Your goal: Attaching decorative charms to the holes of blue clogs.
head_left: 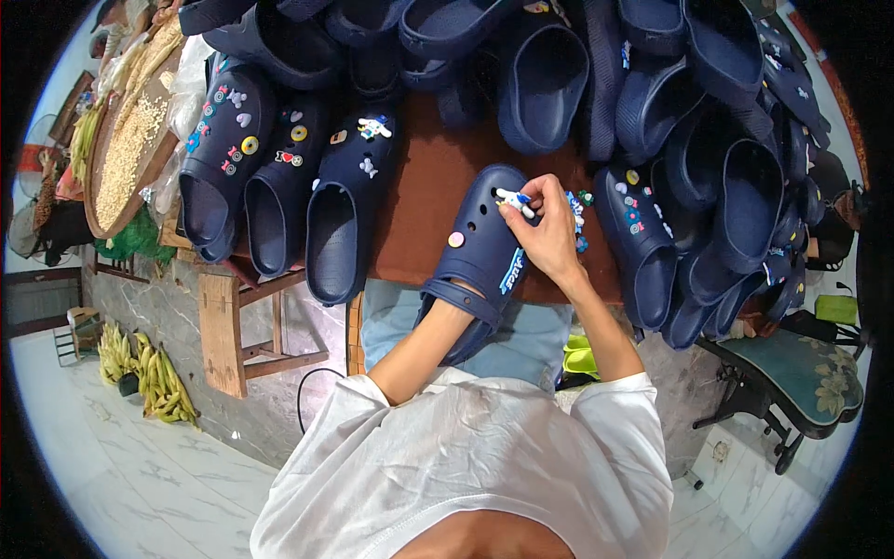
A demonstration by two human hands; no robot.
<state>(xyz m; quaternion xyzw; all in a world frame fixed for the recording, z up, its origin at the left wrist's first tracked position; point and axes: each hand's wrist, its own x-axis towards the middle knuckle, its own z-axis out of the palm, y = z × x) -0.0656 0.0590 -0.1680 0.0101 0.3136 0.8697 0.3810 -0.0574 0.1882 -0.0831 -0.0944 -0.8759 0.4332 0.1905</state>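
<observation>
A dark blue clog (484, 219) with vent holes lies before me, toe pointing away. My left hand (451, 315) is pushed into it through the heel opening. Only the wrist shows; the clog hides the fingers. Over the upper, my right hand (548, 233) pinches a white and blue cartoon shoe charm (515, 202) between thumb and fingers, at the holes on the toe's right side. A round pink and yellow charm (456, 239) sits on the left of the upper. Along the right side runs a blue and white lettered charm (511, 271).
Decorated clogs (349, 200) stand on the brown tabletop (419, 177) at left, others (638, 238) at right. Plain clogs (545, 84) pile up at the back. Loose charms (582, 224) lie beside my right hand. A wooden stool (223, 335) stands lower left, a cushioned chair (801, 373) at right.
</observation>
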